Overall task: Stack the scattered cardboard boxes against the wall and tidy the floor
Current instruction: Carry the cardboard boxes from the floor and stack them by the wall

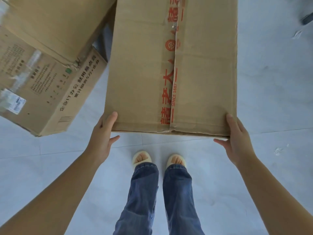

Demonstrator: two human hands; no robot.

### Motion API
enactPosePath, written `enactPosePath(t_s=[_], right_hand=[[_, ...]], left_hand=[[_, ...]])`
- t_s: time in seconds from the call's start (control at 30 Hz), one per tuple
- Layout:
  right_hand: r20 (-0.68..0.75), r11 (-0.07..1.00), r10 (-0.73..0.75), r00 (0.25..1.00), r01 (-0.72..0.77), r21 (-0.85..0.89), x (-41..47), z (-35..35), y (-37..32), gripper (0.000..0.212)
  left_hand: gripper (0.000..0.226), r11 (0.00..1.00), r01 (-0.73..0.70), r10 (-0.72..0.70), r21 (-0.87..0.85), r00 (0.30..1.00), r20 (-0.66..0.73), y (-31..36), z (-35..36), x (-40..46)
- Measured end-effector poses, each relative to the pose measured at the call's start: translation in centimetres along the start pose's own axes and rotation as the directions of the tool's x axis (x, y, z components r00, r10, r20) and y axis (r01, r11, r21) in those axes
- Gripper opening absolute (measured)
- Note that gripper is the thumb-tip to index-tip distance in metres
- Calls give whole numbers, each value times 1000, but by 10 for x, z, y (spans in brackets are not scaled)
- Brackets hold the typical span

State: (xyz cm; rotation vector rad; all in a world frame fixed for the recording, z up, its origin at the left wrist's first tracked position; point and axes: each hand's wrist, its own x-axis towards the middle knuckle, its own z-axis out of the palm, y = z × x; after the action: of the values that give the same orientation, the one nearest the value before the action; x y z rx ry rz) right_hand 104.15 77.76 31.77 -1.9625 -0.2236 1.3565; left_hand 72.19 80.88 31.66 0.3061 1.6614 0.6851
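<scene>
Far to the left of the grip, two cardboard boxes sit one on the other: a printed box below, a plain box skewed across its top. Neither is squared to the other; whether they stand at the wall cannot be told from this view. The left hand lies against the near-left corner of the large box, fingers straight along the side face, thumb spread under the near edge; nothing is curled round the cardboard, so this is a flat press rather than a clench. Between the two hands runs the near edge of the box, with a seam of red-printed tape running away from it; the flap ends at that seam look slightly lifted. The right hand mirrors the left at the near-right corner, fingers extended, palm on the side. The box appears raised off the grey floor, though its far end is out of view. Judgement: squeeze evenly from both sides, keep the thumbs under the edge for support, hold it level, and avoid loading the taped seam. Beyond the right hand, small pale scraps remain on the floor for tidying.
</scene>
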Motion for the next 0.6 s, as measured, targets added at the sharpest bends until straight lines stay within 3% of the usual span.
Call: enactPosePath(t_s=[0.13, 0.33, 0.6], right_hand=[[-11, 994, -48, 999, 49, 100, -40, -8, -52, 25], [-27, 997, -62, 998, 63, 36, -103, -17, -119, 23], [-8, 983, -183, 983, 182, -13, -235, -40, -189, 21]], left_hand=[[20, 992, -76, 74, -101, 997, -23, 55, 8, -47], [38, 992, -106, 101, -67, 992, -73, 129, 15, -117], [10, 977, -172, 163, -130, 984, -72, 179, -14, -251]])
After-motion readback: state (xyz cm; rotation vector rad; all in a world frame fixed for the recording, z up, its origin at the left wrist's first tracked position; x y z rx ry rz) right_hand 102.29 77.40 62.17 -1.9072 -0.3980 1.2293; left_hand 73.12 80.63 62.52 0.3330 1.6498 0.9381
